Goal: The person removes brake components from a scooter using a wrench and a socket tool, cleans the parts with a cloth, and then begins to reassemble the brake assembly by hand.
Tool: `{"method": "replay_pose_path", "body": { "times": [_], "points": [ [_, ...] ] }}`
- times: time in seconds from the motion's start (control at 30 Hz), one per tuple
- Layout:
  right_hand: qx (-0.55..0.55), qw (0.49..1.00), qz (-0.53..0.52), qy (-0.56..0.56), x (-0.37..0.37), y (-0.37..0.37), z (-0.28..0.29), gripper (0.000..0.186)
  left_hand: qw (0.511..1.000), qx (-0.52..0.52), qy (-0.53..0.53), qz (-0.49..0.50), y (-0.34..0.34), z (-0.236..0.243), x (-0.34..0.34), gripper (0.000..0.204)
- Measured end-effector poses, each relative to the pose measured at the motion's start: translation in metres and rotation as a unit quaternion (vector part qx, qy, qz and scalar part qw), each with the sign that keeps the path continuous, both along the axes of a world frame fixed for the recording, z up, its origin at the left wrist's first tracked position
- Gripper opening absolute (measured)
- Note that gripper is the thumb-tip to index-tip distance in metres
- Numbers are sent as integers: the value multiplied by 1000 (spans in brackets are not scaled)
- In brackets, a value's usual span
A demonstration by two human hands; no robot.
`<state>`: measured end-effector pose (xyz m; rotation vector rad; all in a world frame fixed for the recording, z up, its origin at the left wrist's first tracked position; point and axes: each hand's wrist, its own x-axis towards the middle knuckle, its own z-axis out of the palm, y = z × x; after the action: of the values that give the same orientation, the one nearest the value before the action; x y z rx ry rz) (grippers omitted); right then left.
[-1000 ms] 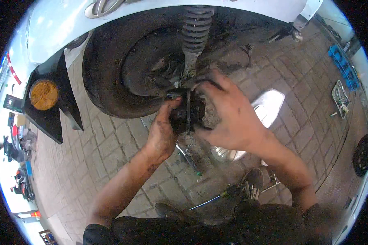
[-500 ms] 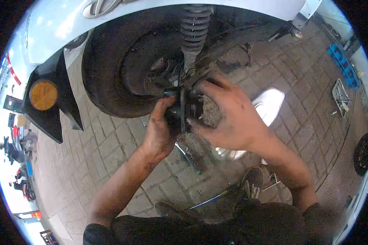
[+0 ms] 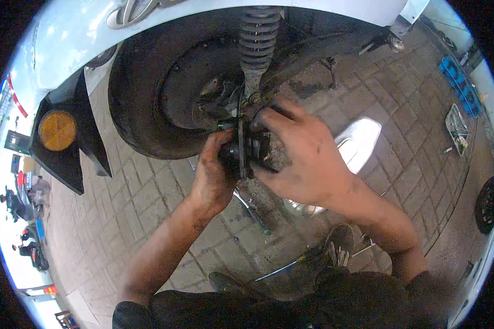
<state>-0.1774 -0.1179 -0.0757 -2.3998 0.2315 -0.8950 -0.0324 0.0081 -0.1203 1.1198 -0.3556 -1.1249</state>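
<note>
Just in front of the scooter's wheel hub is a dark round part with a flange [image 3: 242, 151], its edge turned toward me. My left hand [image 3: 211, 178] is closed around its left side, fingers hidden behind it. On the other side my right hand [image 3: 313, 159] grips the part between curled fingers at the top and the thumb below. Both hands are stained dark. The black tyre [image 3: 129, 109] lies beyond them on the left. A coil-spring shock absorber [image 3: 258, 44] comes down to the hub.
White bodywork [image 3: 71, 44] curves overhead, with an amber reflector [image 3: 58, 130] on a black panel at left. A shiny metal cover [image 3: 365, 140] rests on the paving at right. A ratchet-like tool [image 3: 250, 208] lies below my hands. Far right is a blue tray [image 3: 458, 88].
My right hand has shifted very slightly around the round part. Both hands keep their hold; the view has tilted a little.
</note>
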Motion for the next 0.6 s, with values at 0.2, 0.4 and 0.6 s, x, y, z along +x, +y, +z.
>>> {"method": "replay_pose_path", "body": {
  "times": [0.2, 0.4, 0.6],
  "points": [
    [20, 998, -30, 57, 3, 3, 7, 71, 998, 41, 21, 43, -4, 13, -8, 34],
    [12, 997, -33, 64, -3, 4, 1, 75, 997, 38, 48, 46, -7, 13, -8, 34],
    [37, 998, -41, 14, -7, 8, -5, 74, 998, 14, 59, 23, -6, 20, -6, 35]
  ]
}}
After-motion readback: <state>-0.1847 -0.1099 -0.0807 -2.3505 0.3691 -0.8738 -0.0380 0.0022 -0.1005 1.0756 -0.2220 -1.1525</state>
